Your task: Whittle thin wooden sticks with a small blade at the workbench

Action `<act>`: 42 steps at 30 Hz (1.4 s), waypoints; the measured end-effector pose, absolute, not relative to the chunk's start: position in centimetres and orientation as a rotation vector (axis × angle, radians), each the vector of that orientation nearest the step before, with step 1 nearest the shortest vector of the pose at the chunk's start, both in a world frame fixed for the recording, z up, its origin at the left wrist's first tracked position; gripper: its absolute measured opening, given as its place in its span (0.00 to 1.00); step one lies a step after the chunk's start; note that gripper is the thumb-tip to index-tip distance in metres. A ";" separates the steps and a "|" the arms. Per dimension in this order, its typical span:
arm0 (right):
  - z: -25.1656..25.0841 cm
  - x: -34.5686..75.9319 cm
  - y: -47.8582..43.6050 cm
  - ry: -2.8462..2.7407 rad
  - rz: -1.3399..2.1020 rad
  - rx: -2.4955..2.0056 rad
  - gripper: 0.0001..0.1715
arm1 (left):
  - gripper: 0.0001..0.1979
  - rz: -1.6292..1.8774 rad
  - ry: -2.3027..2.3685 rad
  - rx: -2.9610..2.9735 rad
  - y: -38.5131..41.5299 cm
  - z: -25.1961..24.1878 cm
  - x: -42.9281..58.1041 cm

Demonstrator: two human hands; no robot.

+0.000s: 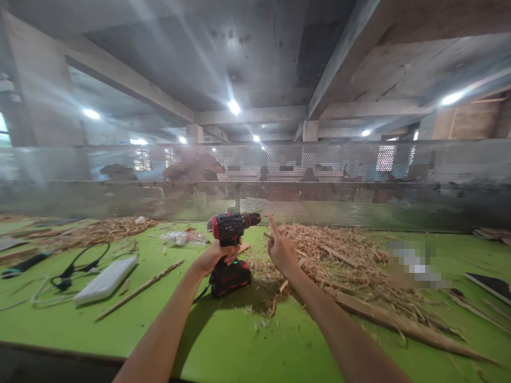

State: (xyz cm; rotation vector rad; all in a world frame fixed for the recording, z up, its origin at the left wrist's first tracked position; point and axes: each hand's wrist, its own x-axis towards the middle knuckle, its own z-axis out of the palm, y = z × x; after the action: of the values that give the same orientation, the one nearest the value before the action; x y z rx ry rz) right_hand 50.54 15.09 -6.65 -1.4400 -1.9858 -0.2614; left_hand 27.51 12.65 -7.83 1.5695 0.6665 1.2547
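Left hand [219, 256], mid-frame, clasps cordless drill [230, 225]. Right hand [283, 252], right of centre: index finger [273, 227] points up near the chuck [252, 218], others curled; cannot tell if gripping.

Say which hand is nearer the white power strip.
Left. The left hand, its grip around the drill, is right of the power strip; the right hand is farther right, beyond the drill.

The drill [230, 227] is black and red, the tabletop [120, 332] bright green, the power strip [106, 280] white, the shavings [347, 246] tan, the perforated screen [279, 165] grey.
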 end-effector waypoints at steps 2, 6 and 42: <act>-6.7 50.6 15.2 -1.990 -0.251 -1.435 0.50 | 0.19 1.250 0.661 1.565 12.8 -7.9 27.4; -6.8 50.6 15.3 -1.997 -0.242 -1.425 0.50 | 0.19 1.240 0.670 1.565 13.0 -8.2 27.2; -7.2 50.7 15.5 -1.959 -0.204 -1.369 0.50 | 0.22 1.220 0.655 1.546 12.5 -7.7 27.7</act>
State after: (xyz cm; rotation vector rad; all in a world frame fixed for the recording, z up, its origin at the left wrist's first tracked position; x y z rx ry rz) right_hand 50.69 15.54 -7.16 -1.3689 -1.9590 -0.2038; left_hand 27.66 12.52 -7.70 1.5461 0.6546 1.2197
